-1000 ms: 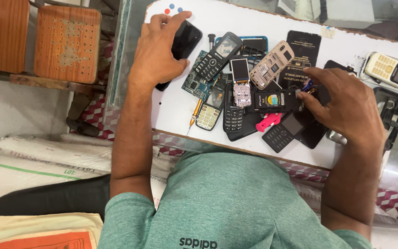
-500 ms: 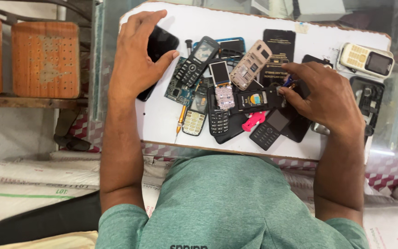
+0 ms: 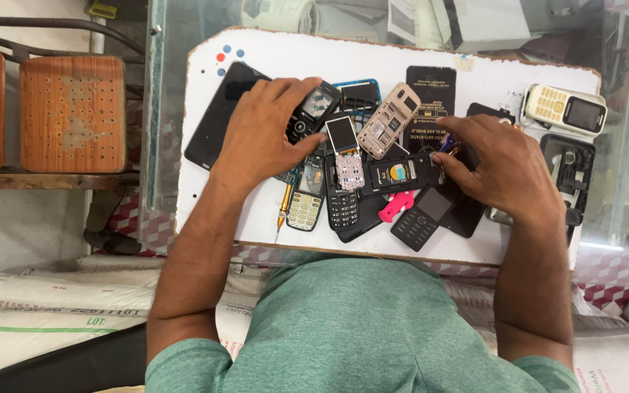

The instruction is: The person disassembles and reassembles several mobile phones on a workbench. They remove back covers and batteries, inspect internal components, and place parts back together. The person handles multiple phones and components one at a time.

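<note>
Nearest the person's green shirt (image 3: 358,327), a heap of old keypad phones (image 3: 343,204) sits on the white board (image 3: 475,76). The left hand (image 3: 267,142) has slid off the big black smartphone (image 3: 220,120) – now curled loosely over a dark handset (image 3: 314,105), so sorting moved inward. The right hand (image 3: 504,171) stays pinched on some small part; can't tell what. Farther back – a cream phone (image 3: 566,108).

Plastic phone shells lying on a matt white board

The flat white board (image 3: 271,211) is looking matt and scuffed at its edges; the black slab phone (image 3: 216,116) is showing smooth, glossy glass; the beige keypad phone (image 3: 389,120) is appearing dull plastic; the orange perforated wooden stool (image 3: 73,113) is looking worn; the green shirt (image 3: 358,327) is showing soft knitted cloth.
</note>
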